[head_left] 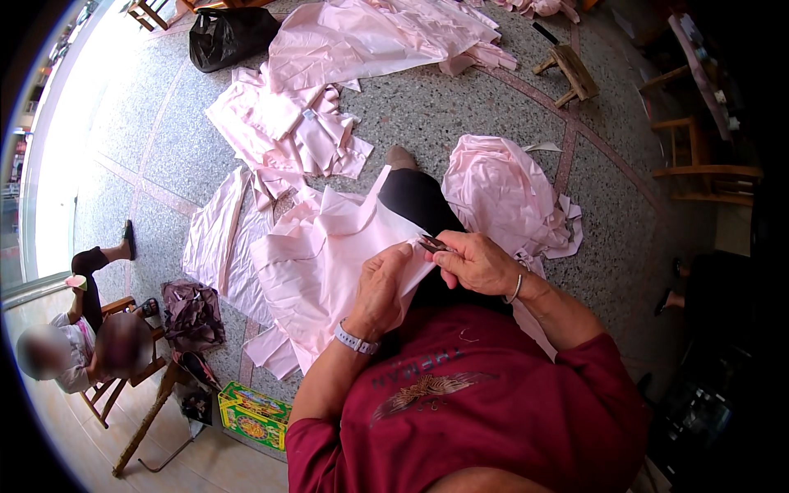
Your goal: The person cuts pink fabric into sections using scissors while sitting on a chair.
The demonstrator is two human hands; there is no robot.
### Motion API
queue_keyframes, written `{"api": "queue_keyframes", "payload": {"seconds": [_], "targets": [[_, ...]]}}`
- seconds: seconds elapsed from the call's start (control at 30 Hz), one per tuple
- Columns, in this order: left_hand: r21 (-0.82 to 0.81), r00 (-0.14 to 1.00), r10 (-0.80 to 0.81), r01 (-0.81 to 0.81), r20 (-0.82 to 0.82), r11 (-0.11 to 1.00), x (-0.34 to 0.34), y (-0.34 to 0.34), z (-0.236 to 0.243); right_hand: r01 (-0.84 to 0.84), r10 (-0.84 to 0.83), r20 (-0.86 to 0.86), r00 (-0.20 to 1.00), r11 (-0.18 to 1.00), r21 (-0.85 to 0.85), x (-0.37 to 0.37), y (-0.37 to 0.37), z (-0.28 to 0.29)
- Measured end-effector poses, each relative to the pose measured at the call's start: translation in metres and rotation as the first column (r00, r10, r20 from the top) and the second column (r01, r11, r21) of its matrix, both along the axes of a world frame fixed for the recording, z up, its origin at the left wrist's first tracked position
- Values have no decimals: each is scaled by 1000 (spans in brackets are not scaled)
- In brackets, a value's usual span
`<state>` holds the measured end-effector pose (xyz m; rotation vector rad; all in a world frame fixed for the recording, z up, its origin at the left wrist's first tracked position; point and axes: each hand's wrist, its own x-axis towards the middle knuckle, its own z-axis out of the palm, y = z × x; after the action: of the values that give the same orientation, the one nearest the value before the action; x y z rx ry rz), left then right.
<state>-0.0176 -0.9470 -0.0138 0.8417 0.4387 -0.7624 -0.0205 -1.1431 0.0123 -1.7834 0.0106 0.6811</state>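
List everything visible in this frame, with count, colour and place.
pink garment: one, pale pink, on the lap, held by both hands
small snips: one, dark, in the right hand
pink fabric piles: several, pale pink, spread over the floor ahead and at right
black bag: one, top left
wooden stool: one, brown, upper right
patterned box: one, green and yellow, lower left
seated people: two, far left
left hand: fingers gripping the garment, watch on wrist
right hand: bangle on wrist

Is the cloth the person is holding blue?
No, the cloth gripped by the left hand is pale pink, and the right hand holds small dark snips at its edge.
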Motion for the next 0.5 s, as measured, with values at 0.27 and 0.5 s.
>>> {"api": "queue_keyframes", "payload": {"seconds": [0.27,0.5], "targets": [[11,1000,5,-5,7,1000,0,0,-1,3,-3,18,1000,1000,-4,1,1,-1],[19,1000,5,-5,10,1000,0,0,0,-1,2,13,1000,1000,-9,2,2,-1]]}}
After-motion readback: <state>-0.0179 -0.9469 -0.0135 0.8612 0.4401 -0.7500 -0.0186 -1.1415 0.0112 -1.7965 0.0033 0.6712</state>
